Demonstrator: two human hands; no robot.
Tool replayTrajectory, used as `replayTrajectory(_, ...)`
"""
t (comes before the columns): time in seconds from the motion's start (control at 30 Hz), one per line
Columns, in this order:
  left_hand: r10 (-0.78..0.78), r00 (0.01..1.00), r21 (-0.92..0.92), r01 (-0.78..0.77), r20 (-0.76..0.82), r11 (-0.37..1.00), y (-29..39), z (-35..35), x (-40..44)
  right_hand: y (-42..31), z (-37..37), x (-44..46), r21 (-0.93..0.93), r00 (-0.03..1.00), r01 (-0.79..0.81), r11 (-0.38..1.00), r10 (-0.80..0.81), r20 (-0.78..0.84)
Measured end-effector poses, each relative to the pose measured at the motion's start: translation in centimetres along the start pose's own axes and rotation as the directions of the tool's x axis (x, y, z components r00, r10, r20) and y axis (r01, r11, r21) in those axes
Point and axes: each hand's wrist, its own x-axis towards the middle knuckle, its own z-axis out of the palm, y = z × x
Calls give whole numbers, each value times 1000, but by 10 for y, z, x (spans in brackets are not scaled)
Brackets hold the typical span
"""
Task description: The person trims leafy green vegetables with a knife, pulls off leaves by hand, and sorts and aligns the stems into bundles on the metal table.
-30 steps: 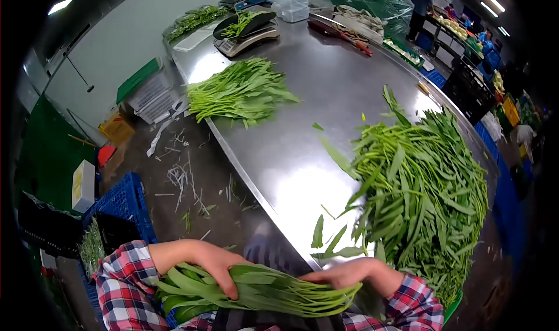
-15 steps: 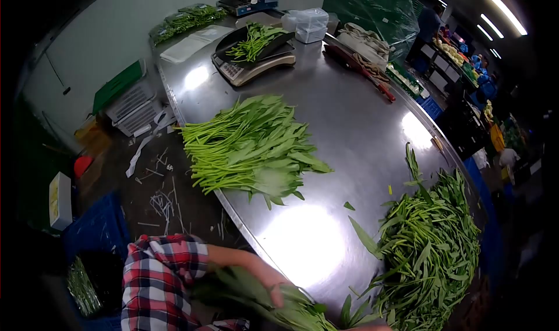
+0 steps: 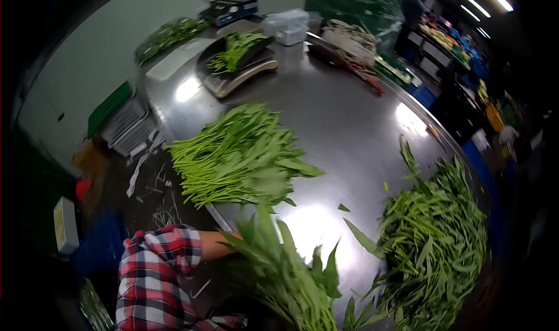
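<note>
1. My left wrist (image 3: 224,243) runs behind greens bunch (image 3: 285,273), bench's (image 3: 343,127) near-left edge; fingers hidden, can't tell grip.
2. My right hand: out of view, can't tell.
3. Laid greens (image 3: 241,156) at left edge; leafy pile (image 3: 434,243) right.

Two large leafy bunches (image 3: 241,156) (image 3: 285,273), one heap (image 3: 434,243), two scales (image 3: 247,79) (image 3: 230,9)

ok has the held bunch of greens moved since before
Yes, the held bunch has swung up, its leaves crossing the table edge in view, towards the laid-out greens.
</note>
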Motion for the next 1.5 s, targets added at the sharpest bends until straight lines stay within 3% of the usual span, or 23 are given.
replayTrajectory(0.17,-155,951,-86,137,-269,987,24,-3,13,48,-28,68,-209,891,297,932,-192,411)
replayTrajectory(0.2,-178,927,-78,161,-329,984,32,-3,17,18,2,48,-260,845,493,830,-386,370)
replayTrajectory(0.23,-187,900,-56,180,-394,982,39,-2,21,0,10,38,-401,917,365,840,-251,309)
replayTrajectory(0.27,-194,868,-32,202,-458,979,44,0,24,0,10,44,-374,905,397,838,-289,313)
replayTrajectory(0.3,-185,829,0,218,-528,976,49,3,27,13,-1,66,-124,817,497,859,-415,400)
replayTrajectory(0.33,-138,782,58,216,-607,975,52,4,26,9,12,58,-76,889,432,899,-410,206)
replayTrajectory(0.4,91,669,256,152,-738,955,49,11,29,44,8,67,239,877,449,861,-476,67)
replayTrajectory(0.5,464,534,533,-29,-707,846,31,19,41,119,-19,51,595,893,448,668,-370,-258)
replayTrajectory(0.53,418,602,482,-61,-680,874,22,29,47,168,-51,52,709,912,410,574,-284,-297)
replayTrajectory(0.6,333,726,372,-113,-602,921,-3,67,63,197,-60,-32,593,783,600,537,-242,-573)
replayTrajectory(0.67,151,933,265,-63,-328,962,-37,125,79,190,-48,-106,275,474,791,546,-263,-841)
replayTrajectory(0.73,-94,993,230,108,-71,967,-80,166,98,178,-32,-143,131,333,899,418,-459,-824)
replayTrajectory(0.8,-289,943,287,234,166,929,-111,199,113,166,-15,-153,37,260,925,379,-560,-787)
replayTrajectory(0.9,-112,888,217,14,446,976,-139,236,130,143,1,-132,-17,284,922,387,-705,-650)
replayTrajectory(0.93,-51,886,121,-6,461,993,-143,244,131,135,7,-118,-15,332,908,419,-741,-583)
replayTrajectory(1.0,50,902,-22,-45,428,999,-177,231,136,126,13,-66,290,450,891,348,-754,-478)
replayTrajectory(1.07,-66,974,5,67,219,998,-197,217,129,138,-13,11,546,668,705,452,-682,-298)
replayTrajectory(1.13,-144,985,-155,157,90,975,-237,178,123,152,-34,70,708,869,432,558,-466,-164)
replayTrajectory(1.2,-209,975,-233,219,71,947,-249,164,112,160,-32,89,673,848,428,604,-526,-68)
replayTrajectory(1.33,-20,987,-385,80,157,920,-234,184,122,157,-17,80,710,797,390,586,-601,58)
replayTrajectory(1.4,-117,960,-449,224,254,865,-213,196,116,153,-1,73,733,799,385,561,-600,39)
replayTrajectory(1.43,-92,963,-478,207,253,853,-220,194,120,160,-4,77,781,632,368,505,-752,187)
replayTrajectory(1.5,-42,967,-537,175,250,826,-232,190,127,166,4,57,671,609,514,534,-778,153)
